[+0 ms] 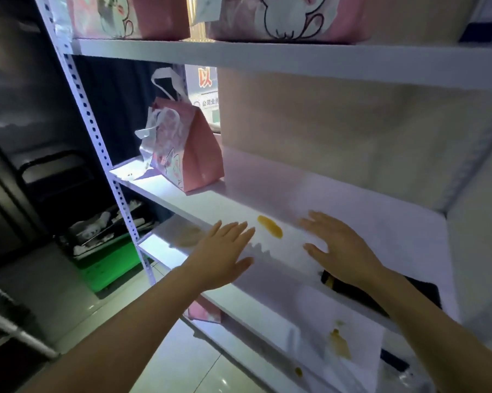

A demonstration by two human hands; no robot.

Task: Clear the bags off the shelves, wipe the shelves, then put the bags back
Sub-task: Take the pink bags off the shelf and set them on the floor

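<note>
While both hands hover flat above the middle shelf [352, 199], neither holds anything — the left hand [225, 251] and right hand [339, 245] are spread open, fingers straight. Nearest the viewer, the lower shelf [267, 304] carries a yellowish smear [339, 344]; between the hands lies a yellow stain [270, 226] on the middle shelf, so wiping appears not yet done. Farther back, one pink bag [186, 154] stands at that shelf's left end — clearing looks incomplete. Farthest, two pink bags [281, 18] occupy the top shelf [267, 56], apparently still to be removed. No cloth is visible.
</note>
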